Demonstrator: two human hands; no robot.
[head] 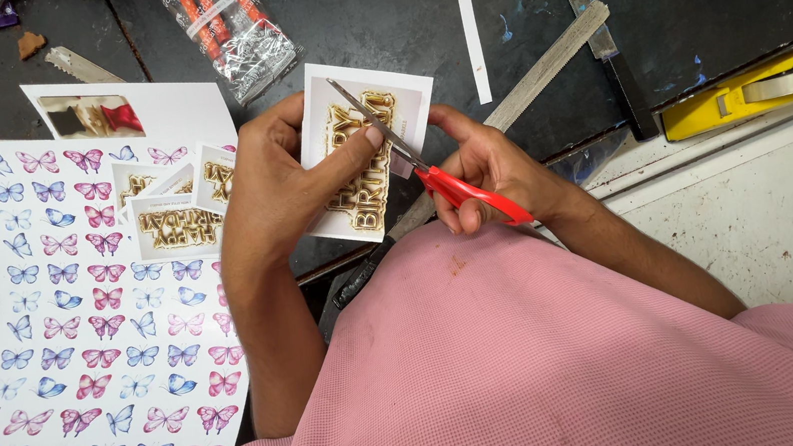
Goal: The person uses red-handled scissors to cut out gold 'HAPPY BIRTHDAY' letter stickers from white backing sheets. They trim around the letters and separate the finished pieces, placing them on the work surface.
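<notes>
Fingers of the left hand [276, 182] pinch a glossy white card [367, 146], thumb pressed flat on its printed face and the other fingers curled behind its left edge. Fingers of the right hand [490, 166] are closed through the red plastic loops of the scissors [431, 173]; the thin steel blades stand slightly parted and lie slantwise across the card, tips near its upper left part.

The card is a rough rectangle, tilted, with puffy gold balloon lettering on a pale ground. It is held above the dark, paint-flecked table [391, 12], between the two hands and just above a pink knit shirt [534, 357].

Left of the card lies a large sheet [79, 343] of matte paper printed with rows of pink, blue and purple butterflies; several smaller gold-lettered cutouts [175, 205] rest on its upper right part. Above the card lies a clear crinkled packet [226, 27] of orange sticks. Right of the card lie a narrow white paper strip [474, 50], two grey metal bars [558, 57], and, farther right, a yellow tape dispenser [748, 91].
</notes>
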